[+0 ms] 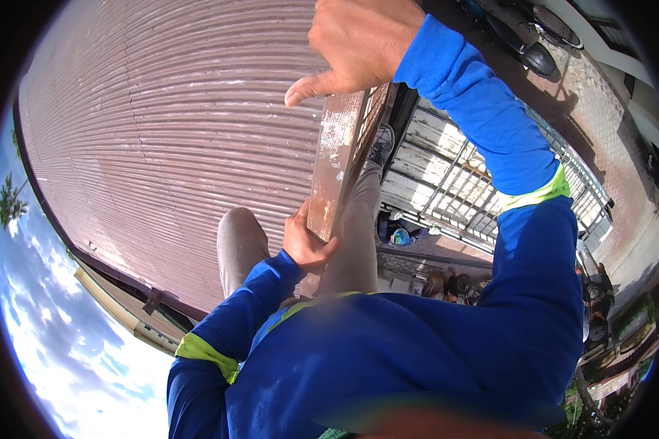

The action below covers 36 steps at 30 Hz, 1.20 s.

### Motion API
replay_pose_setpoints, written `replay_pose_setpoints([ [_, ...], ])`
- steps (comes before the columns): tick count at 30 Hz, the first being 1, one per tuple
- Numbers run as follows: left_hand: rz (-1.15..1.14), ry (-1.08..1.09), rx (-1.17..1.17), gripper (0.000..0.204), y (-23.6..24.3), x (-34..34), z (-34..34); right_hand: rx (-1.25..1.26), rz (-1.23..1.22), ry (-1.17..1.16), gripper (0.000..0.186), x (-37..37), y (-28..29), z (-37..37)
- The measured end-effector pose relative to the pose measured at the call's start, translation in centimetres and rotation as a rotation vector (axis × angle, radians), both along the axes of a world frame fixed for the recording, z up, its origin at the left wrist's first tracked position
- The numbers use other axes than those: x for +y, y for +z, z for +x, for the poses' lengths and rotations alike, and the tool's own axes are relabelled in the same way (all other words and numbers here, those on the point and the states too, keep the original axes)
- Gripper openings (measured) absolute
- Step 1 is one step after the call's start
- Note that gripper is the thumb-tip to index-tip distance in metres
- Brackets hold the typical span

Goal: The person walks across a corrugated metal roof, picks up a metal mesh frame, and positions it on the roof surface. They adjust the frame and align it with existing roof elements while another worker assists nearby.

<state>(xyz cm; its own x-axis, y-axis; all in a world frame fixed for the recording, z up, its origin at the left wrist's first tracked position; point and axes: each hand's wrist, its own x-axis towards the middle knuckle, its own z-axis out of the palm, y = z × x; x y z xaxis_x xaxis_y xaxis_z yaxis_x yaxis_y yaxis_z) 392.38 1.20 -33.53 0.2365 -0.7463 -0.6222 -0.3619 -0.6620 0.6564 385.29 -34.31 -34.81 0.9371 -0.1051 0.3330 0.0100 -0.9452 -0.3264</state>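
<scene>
A brown metal beam (331, 146) with worn, flaking paint runs away from me along the edge of a corrugated roof. My left hand (309, 245) grips its near end, fingers on the left side and thumb on the right. Above the beam's far part is my right hand (362, 40), thumb stretched out to the left and apart from the palm. The other fingers are partly cut off by the picture's upper edge, and I see nothing held there. My legs straddle the beam, with one shoe (381, 144) at its right side.
The brown corrugated roof (176, 139) spreads to the left. Down on the right lies a drop to a paved street (600, 117), with a metal-barred gate or fence (454, 175) below me. Motorcycles (538, 58) stand at the upper right. A bag-like bundle (400, 236) lies below.
</scene>
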Motion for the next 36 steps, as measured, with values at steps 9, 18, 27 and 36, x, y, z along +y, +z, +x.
replay_pose_setpoints([
  [9,0.102,0.092,0.033,0.058,0.5,-0.3,0.4,-0.111,0.075,0.073,0.059,-0.4,0.0,1.3],
  [18,0.023,0.067,0.112,0.065,0.8,-1.6,0.9,0.022,0.135,0.079,0.079,-0.5,-1.0,1.8],
  [27,-0.078,0.022,0.078,0.067,-0.5,-1.6,1.3,0.267,0.017,0.114,0.088,-0.6,-0.1,1.4],
  [36,-0.047,0.085,0.079,0.057,-0.5,-1.0,-0.1,0.364,-0.013,0.170,0.083,0.0,0.2,1.0],
])
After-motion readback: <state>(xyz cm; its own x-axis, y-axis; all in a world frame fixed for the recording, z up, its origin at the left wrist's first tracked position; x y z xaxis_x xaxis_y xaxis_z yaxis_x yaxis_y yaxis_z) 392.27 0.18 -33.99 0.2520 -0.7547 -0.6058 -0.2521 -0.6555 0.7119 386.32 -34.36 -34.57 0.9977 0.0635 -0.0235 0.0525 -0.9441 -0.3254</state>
